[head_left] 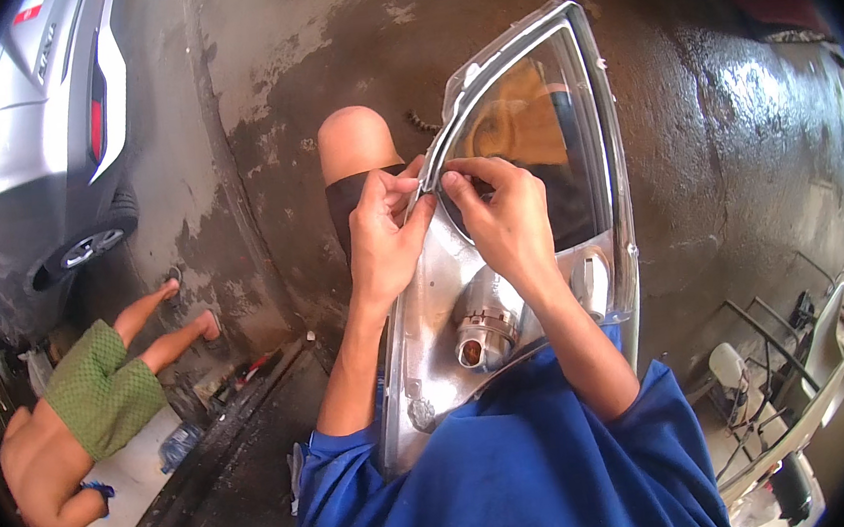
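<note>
A bare silver car door [436, 338] rests across my lap, its window frame [561, 18] pointing away from me. Fingers of my left hand [380, 242] pinch the left edge of that frame, low on its slanted side. Just opposite, my right hand [513, 217] has thumb and forefinger closed on the inner side of the same stretch. Between the fingertips passes a dark and pale strip [439, 152] that follows the frame; its exact fit is hidden by my fingers. Below my right wrist, a round metal housing [483, 333] bulges from the door panel.
A silver car [41, 156] stands at the far left. A person in green shorts [102, 392] is bent low at the left, beside a dark metal beam [207, 443]. Metal frames and panels [776, 413] lean at the lower right. The concrete floor [724, 157] looks wet.
</note>
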`<state>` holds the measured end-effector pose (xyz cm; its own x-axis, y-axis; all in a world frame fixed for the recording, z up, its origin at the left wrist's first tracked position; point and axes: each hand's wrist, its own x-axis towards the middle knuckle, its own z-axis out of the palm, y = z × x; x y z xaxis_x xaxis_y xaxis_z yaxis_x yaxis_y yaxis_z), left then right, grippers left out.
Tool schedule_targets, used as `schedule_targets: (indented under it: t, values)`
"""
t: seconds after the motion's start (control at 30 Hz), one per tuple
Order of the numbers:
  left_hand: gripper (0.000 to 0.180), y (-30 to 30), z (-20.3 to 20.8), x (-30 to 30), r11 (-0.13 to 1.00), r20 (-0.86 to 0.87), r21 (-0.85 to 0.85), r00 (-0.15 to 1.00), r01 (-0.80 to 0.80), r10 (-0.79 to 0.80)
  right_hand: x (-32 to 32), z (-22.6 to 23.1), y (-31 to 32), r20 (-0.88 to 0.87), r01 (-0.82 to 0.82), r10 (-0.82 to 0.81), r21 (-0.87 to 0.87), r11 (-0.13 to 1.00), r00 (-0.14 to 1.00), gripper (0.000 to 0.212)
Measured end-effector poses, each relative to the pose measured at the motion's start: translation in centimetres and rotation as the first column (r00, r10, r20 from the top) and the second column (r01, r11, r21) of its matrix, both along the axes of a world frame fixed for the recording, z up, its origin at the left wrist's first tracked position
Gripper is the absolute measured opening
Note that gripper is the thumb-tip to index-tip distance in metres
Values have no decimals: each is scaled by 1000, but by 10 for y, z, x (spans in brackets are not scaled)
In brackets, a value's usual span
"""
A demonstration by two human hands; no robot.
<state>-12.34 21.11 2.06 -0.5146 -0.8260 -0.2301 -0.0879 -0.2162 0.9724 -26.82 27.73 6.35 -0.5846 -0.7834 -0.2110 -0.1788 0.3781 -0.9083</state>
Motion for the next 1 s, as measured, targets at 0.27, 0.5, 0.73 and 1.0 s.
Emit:
schedule_targets:
  t: [0.27,0.5,0.73,1.0]
  values:
    - [21,8,1,-3,999,-20,24,999,-43,43,-2,-5,-6,290,32,-71,137,990,954,24]
    - [20,8,-1,-1,999,7,-1,999,-45,45,2,-12,-5,325,43,-63,69,997,944,25]
    - [16,9,-1,-2,995,-7,41,996,-90,90,6,-16,-2,391,122,-116,10,993,913,23]
    - [18,11,1,-5,995,-27,43,995,-94,95,5,-16,-1,376,117,-111,7,993,920,23]
